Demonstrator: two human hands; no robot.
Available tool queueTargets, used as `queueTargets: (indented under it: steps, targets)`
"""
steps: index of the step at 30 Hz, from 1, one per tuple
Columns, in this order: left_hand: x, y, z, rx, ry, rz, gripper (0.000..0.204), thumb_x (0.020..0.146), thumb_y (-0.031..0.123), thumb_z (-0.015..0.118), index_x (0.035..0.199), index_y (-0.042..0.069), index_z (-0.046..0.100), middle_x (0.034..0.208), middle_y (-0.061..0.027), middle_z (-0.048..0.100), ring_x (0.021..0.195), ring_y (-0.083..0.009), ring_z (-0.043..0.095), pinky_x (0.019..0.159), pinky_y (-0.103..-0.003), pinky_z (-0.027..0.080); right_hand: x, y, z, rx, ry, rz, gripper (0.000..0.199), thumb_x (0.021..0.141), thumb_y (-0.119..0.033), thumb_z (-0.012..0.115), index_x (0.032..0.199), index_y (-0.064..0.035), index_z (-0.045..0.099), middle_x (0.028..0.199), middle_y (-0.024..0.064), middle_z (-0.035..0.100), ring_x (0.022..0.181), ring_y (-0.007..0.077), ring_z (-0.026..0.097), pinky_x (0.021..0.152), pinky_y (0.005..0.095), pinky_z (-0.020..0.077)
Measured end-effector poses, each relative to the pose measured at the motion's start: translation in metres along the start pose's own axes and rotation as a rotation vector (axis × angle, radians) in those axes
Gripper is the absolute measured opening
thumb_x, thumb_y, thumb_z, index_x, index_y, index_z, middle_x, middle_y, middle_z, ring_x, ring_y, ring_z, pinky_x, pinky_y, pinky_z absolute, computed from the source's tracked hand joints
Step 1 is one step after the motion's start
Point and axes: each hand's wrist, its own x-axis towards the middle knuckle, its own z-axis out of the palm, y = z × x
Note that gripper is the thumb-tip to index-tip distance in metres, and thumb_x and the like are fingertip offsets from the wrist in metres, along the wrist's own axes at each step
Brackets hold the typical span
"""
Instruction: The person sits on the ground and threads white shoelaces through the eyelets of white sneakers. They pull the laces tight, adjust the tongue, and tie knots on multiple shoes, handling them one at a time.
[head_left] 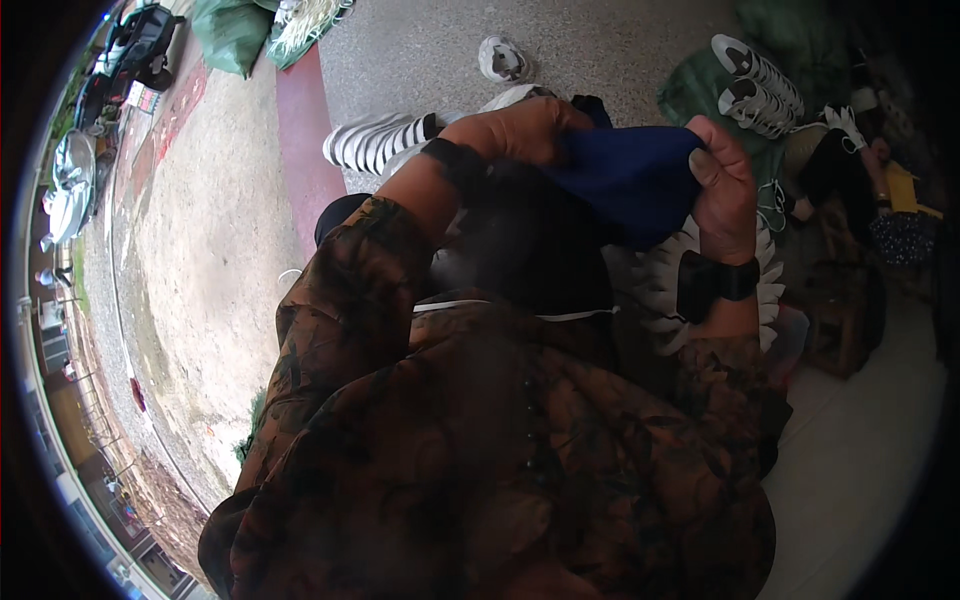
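Observation:
Both of my hands hold a dark blue piece of cloth (625, 175) in front of my chest. My left hand (520, 128) grips its upper left edge with the fingers closed over it. My right hand (725, 185), with a black watch on the wrist, pinches the cloth's right side. Under the cloth lies a black bundle (530, 250) against my lap. My sleeves are brown with a dark leaf pattern.
White shoes with black stripes (375, 140) lie on the grey floor ahead; another pair (755, 85) rests on a green sack (700, 90) at the right. A white shoe (502, 58) sits farther off. A seated person (870, 190) is at the far right. A dark red strip (305, 140) crosses the floor.

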Motion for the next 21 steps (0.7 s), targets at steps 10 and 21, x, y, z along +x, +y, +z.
queueTargets:
  steps: [10, 21]
  targets:
    - [-0.06, 0.044, -0.066, 1.015, 0.846, -0.014, 0.011, 0.07, 0.006, 0.058, 0.08, 0.011, 0.06, 0.073, -0.0113, 0.06, 0.072, -0.0308, 0.06, 0.065, -0.04, 0.05, 0.018, 0.002, -0.033, -1.014, 0.24, -0.431, 0.013, 0.089, -0.009, 0.051, 0.08, -0.0004, 0.048, 0.065, 0.0066, 0.043, 0.059, 0.0104, 0.041, 0.054, 0.0258, 0.0357]
    - [-0.199, 0.061, 0.093, 0.447, -0.189, -0.303, 0.005, 0.069, 0.006, 0.059, 0.068, 0.003, 0.056, 0.067, -0.0123, 0.058, 0.067, -0.0307, 0.059, 0.062, -0.037, 0.047, -0.135, 0.077, -0.018, -0.755, -0.719, 0.508, 0.011, 0.075, -0.008, 0.062, 0.072, -0.0023, 0.053, 0.061, 0.0052, 0.05, 0.058, 0.0159, 0.045, 0.058, 0.0281, 0.038]
